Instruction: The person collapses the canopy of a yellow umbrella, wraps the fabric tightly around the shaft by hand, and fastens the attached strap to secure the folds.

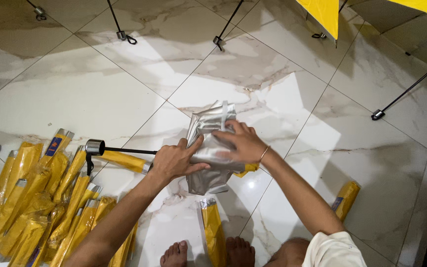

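- On the marble floor [75, 84], mid-frame, both hands press a silver fabric [208, 148]: left hand [176, 160] flat with fingers spread on its near edge, right hand [238, 143] splayed across the top, neither clenched
- Even pressure from both palms would likely keep the fold tight
- Yellow sleeves [40, 198] crowd the left; bare tile lies open beyond, up to the thin black rods [117, 22]
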